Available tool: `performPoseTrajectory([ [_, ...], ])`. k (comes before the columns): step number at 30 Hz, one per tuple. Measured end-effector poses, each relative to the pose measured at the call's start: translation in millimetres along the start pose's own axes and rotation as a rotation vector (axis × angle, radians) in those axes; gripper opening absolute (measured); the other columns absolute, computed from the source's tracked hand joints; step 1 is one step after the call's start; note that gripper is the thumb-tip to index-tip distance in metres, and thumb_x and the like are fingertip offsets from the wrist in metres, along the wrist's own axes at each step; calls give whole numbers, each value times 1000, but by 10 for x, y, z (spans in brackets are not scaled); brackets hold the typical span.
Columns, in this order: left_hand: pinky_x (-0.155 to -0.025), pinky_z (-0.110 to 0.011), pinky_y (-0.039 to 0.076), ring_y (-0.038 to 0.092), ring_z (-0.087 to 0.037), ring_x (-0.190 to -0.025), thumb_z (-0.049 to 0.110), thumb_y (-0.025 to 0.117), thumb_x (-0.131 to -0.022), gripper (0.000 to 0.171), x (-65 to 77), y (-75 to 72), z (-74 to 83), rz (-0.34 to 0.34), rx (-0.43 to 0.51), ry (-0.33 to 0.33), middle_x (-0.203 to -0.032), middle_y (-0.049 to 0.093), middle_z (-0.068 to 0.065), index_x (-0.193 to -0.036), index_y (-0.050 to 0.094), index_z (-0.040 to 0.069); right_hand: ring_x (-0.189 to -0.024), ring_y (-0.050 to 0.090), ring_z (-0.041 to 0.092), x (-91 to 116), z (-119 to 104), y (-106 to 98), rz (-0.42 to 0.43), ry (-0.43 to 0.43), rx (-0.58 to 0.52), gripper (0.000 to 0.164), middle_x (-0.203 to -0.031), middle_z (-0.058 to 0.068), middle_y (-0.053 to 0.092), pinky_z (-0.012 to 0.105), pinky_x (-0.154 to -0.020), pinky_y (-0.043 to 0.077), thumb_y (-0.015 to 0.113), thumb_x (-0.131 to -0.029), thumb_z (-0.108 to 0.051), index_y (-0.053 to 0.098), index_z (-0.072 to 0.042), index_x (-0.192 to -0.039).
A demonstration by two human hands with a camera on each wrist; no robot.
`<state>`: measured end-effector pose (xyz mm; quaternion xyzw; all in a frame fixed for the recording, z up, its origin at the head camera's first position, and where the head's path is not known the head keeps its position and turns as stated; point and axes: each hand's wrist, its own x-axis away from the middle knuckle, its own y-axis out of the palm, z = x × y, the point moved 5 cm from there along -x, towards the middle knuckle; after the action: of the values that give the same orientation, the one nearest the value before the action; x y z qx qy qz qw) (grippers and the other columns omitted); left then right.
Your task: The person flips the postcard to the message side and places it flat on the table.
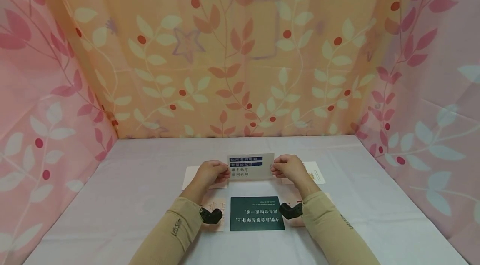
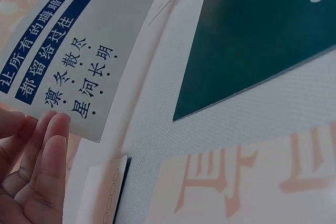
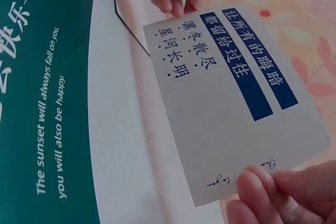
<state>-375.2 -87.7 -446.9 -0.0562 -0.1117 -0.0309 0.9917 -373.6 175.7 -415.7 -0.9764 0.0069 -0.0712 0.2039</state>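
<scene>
Left hand (image 1: 210, 173) and right hand (image 1: 293, 169) pinch opposite ends of the blue-banded card (image 1: 255, 173), raised on the far side of the green card (image 1: 257, 211) lying on the worktop (image 1: 150, 161). Looks like a holding-up step; next move probably calls for both hands moving together.

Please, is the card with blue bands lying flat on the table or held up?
Held up: the left hand and right hand pinch the card at opposite ends, printed side facing the head view.

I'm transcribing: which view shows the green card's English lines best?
The right wrist view: the English lines are large and readable there. The head view shows them tiny; the left wrist view, only a cropped fragment.
</scene>
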Motion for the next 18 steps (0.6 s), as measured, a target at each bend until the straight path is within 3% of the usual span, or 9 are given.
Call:
performPoseTrajectory([
  [9, -64, -30, 55, 66, -19, -73, 16, 53, -91, 22, 17, 6, 3, -6, 9, 3, -81, 68, -10, -91, 67, -1, -77, 67, 23, -17, 18, 14, -39, -59, -90, 10, -86, 15, 69, 35, -69, 55, 58, -88, -6, 63, 3, -89],
  [18, -65, -30, 54, 66, -18, -72, 13, 54, -90, 20, 8, 21, 4, -3, 3, 21, -81, 68, -11, -91, 68, -1, -80, 67, 24, -34, 40, 8, -53, -58, -105, 11, -88, 16, 68, 34, -70, 55, 58, -88, -6, 63, 3, -90],
])
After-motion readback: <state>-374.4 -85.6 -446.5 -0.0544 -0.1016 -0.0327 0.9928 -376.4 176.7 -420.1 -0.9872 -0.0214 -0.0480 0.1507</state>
